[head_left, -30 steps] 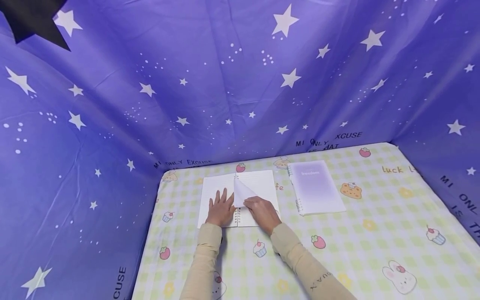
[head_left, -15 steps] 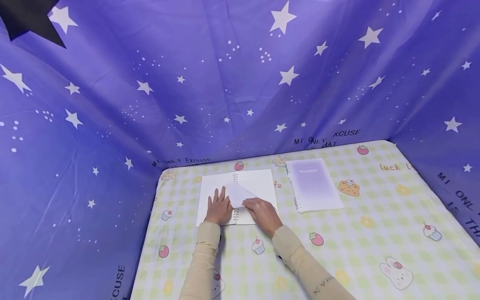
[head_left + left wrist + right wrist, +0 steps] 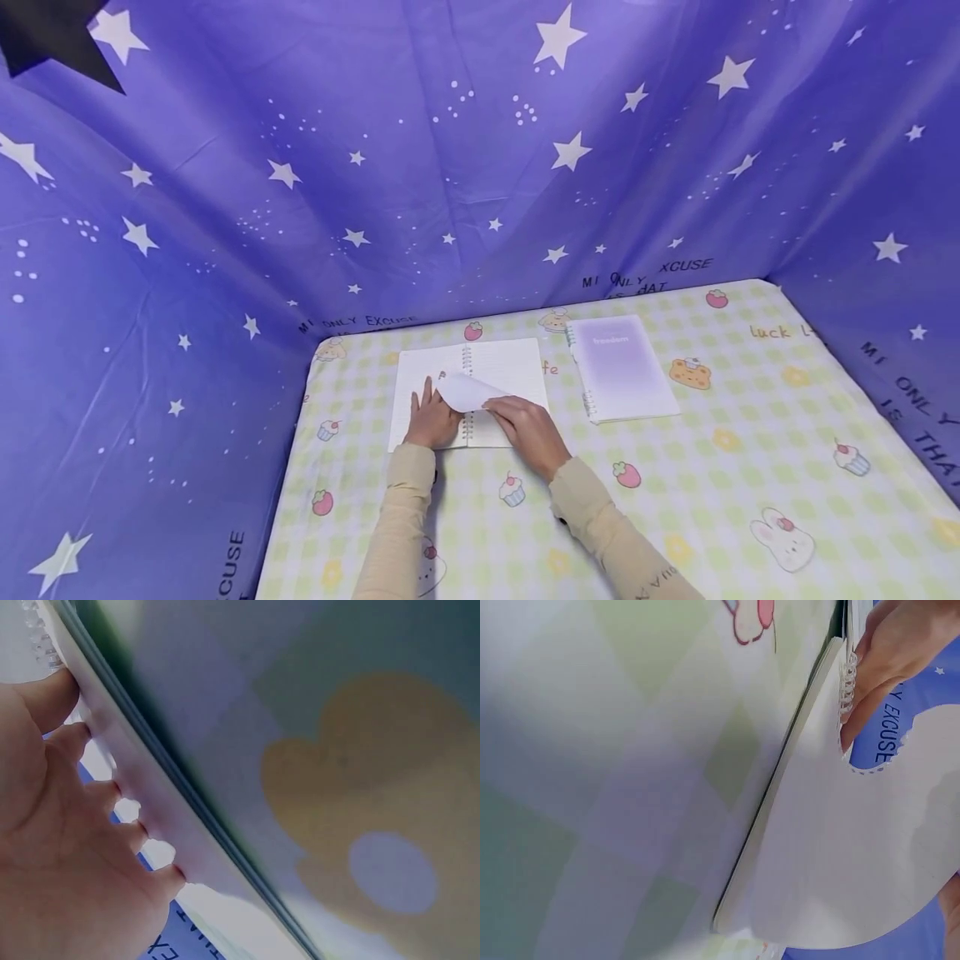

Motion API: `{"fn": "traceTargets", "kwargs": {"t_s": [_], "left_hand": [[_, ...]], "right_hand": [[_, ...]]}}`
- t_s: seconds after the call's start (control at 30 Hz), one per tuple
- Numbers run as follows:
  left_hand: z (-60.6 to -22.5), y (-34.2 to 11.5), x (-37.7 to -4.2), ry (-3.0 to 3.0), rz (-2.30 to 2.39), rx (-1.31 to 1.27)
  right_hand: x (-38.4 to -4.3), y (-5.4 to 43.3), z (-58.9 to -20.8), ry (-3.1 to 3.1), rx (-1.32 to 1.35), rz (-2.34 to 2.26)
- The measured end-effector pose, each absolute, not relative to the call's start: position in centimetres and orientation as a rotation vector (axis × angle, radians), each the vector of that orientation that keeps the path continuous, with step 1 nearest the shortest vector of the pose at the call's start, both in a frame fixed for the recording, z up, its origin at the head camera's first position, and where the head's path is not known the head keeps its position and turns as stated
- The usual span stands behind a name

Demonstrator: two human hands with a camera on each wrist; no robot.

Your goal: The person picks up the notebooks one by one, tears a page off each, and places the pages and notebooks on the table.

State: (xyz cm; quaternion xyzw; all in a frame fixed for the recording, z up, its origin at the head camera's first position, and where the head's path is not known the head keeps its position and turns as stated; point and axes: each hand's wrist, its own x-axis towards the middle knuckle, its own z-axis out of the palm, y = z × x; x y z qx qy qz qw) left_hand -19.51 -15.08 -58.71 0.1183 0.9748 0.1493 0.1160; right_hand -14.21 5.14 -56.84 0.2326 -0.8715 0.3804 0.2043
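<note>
An open spiral notebook [image 3: 510, 358] with lined white pages lies on the table. My left hand [image 3: 431, 423] rests on its left page with fingers spread; the left wrist view shows the fingertips of that left hand [image 3: 82, 825] on the paper. My right hand [image 3: 528, 429] pinches a lifted sheet [image 3: 468, 393] between thumb and fingers above the spine. In the right wrist view, the sheet [image 3: 855, 847] bows upward, and its holed edge stands off the rings [image 3: 847, 682]. Whether any part still hangs on the rings, I cannot tell. Only a sliver of right finger [image 3: 951, 922] appears there.
A purple spiral notebook [image 3: 618, 371] marked "freedom" lies closed to the right. A green checked cloth [image 3: 600, 533] with cartoon prints covers the table. Blue-purple curtains [image 3: 412, 183] with white stars stand behind and at both sides.
The sheet's upper part has come away from the rings and swung left over my left hand. My right hand keeps its pinch with little movement. The view has shifted slightly.
</note>
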Motion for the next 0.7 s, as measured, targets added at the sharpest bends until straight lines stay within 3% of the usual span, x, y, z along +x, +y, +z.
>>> {"fn": "traceTargets", "kwargs": {"t_s": [0.7], "left_hand": [[-58.3,-15.2,-17.8,2.950,0.652,0.324]], "right_hand": [[-13.0,5.9,-57.1,-2.480,0.583,1.051]]}}
